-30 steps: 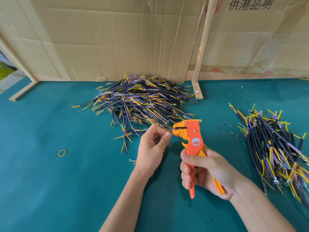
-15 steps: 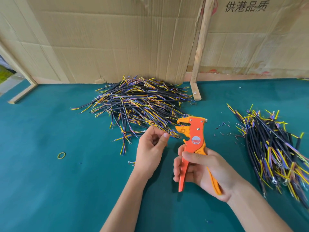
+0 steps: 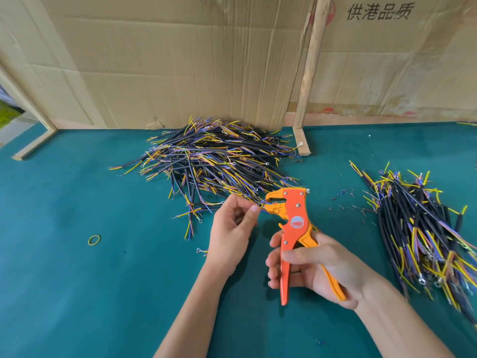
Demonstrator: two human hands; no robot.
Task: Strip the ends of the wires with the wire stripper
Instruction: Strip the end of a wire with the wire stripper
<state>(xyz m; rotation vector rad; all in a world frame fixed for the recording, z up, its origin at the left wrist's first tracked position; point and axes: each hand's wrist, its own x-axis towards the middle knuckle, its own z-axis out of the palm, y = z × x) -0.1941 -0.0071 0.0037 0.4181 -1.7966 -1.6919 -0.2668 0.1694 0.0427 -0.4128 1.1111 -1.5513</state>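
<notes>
Creased cardboard walls back the teal felt table (image 3: pixel 77 293), with a tangled heap of black-sheathed wires (image 3: pixel 214 161) at twelve o'clock and another bundle (image 3: pixel 418 228) at three. My left hand (image 3: pixel 232 228) pinches one thin wire end (image 3: pixel 261 204) into the nose of the orange metal wire stripper (image 3: pixel 291 226). My right hand (image 3: pixel 317 270) curls round its spread handles.
</notes>
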